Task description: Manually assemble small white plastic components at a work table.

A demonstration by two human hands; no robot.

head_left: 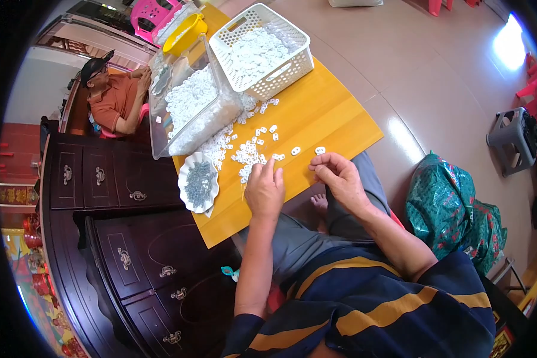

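Note:
My left hand (265, 190) rests over the table's near edge, back upward, with forefinger and thumb apart. Its fingertips are right by the small white two-holed plastic pieces (249, 153), which lie loosely scattered. My right hand (342, 182) is at the table edge with thumb and forefinger brought together; anything between them is too small to make out. Just beyond its knuckles lies one white piece (320, 150), and another single piece (296, 151) sits between the two hands. To the left, a white scalloped dish (183, 192) holds many small dark grey bits.
A clear bin (159, 140) and a cream perforated basket (289, 74), both full of white pieces, stand on the wooden table (334, 110). Behind is a yellow bowl (185, 36). A person (116, 98) sits across at left. Dark drawers (137, 250) flank the table; green bags (441, 197) lie right.

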